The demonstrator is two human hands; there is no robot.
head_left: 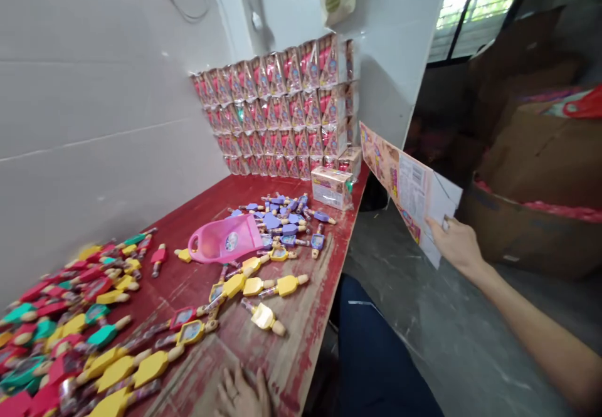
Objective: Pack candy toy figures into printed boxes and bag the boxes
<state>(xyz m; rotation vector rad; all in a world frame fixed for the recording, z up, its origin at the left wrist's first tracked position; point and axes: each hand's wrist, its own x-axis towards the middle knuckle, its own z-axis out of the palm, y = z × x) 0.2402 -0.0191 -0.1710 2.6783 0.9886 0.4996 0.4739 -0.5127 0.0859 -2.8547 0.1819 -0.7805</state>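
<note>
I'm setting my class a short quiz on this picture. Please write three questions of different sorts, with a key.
1. What does the right hand hold?
2. True or false: the pink plastic scoop lies on the red table beside purple pieces.
3. Which pieces lie nearest the left hand? A yellow pieces, B purple pieces, C green pieces.

Key: 1. A flat printed card. 2. True. 3. A.
</note>
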